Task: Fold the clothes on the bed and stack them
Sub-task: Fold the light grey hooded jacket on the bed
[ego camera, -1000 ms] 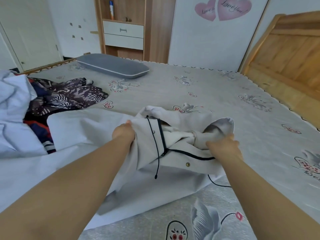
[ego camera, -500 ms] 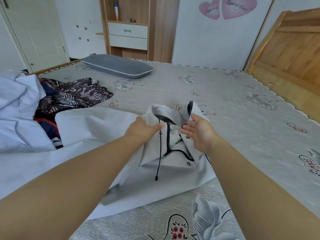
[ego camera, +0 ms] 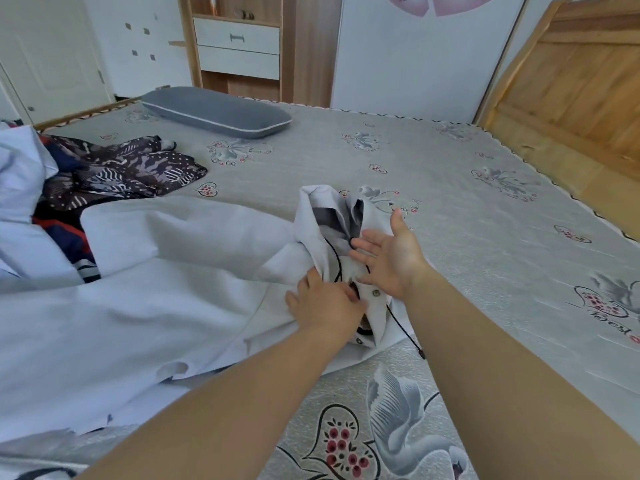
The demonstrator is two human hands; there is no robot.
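A white hooded garment (ego camera: 166, 292) with black trim and drawstrings lies spread over the near left of the bed (ego camera: 467, 209). Its hood part is bunched up in the middle. My left hand (ego camera: 325, 303) pinches the fabric near the collar and a snap button. Just right of the bunched hood, my right hand (ego camera: 388, 254) is flat with its fingers spread, touching the cloth and holding nothing. A black drawstring (ego camera: 403, 327) trails from the garment toward the near edge.
A dark patterned garment (ego camera: 121, 171) and a pale blue one (ego camera: 20, 188) are heaped at the left. A grey pillow (ego camera: 214, 110) lies at the far side. A wooden headboard (ego camera: 571, 91) stands on the right, a wardrobe with drawers (ego camera: 239, 46) behind.
My right hand let go of the hood it was gripping and now lies flat against it. My left hand slid down toward the collar. The hood got pushed inward into a bunch.
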